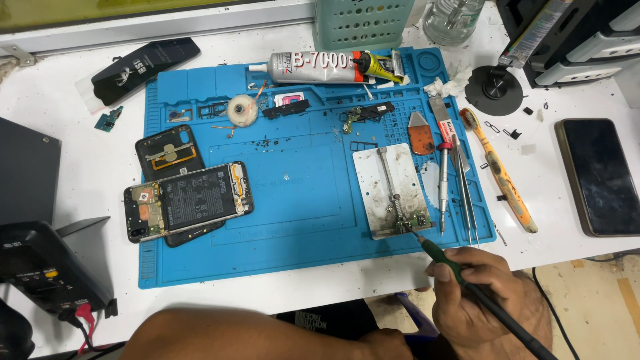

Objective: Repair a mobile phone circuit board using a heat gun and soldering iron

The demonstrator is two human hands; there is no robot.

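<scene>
My right hand (483,297) grips a green-handled soldering iron (445,257). Its tip touches a small circuit board (415,221) clamped at the near right corner of a metal holder plate (373,175) on the blue work mat (300,193). My left forearm (247,337) lies along the bottom edge below the table, and the left hand (387,345) is mostly hidden there, so its fingers do not show. An opened phone (190,200) with its battery exposed lies on the mat's left side.
A screwdriver (443,180), tweezers (465,193) and an orange toothbrush (503,177) lie right of the plate. A glue tube (310,67) sits at the mat's far edge. A dark phone (600,175) rests at the right, a black meter (43,267) at the near left.
</scene>
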